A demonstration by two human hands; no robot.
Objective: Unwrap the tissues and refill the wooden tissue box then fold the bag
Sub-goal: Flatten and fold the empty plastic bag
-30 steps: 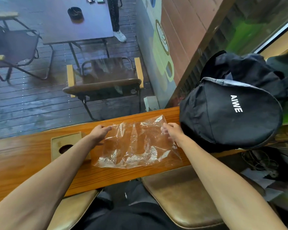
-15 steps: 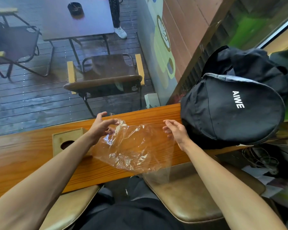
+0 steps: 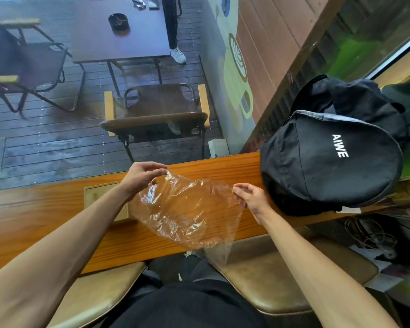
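Clear plastic bag, crinkled and glossy, held up just over the wooden bench. Wood grain shows through the film. Its lower corner droops past the near bench edge, toward 5 o'clock, over a brown cushioned seat.

Left hand at 11 o'clock of the bag: thumb and fingertips pinch the upper left corner, wrist bent, forearm running in from 7 o'clock. Right hand at 3 o'clock of the bag: fingers curled, pinching the right edge, forearm entering from 5 o'clock. Both hands are raised off the bench surface, and the film sags loosely between them.

Wooden tissue box sits on the bench at 9 o'clock of the bag, partly covered by the left forearm; its opening is hidden. Black backpack with white lettering "AIWE" rests on the bench at 2 o'clock, near the right hand but not touching it. Beyond the bench, at 12 o'clock, a chair stands on dark decking.
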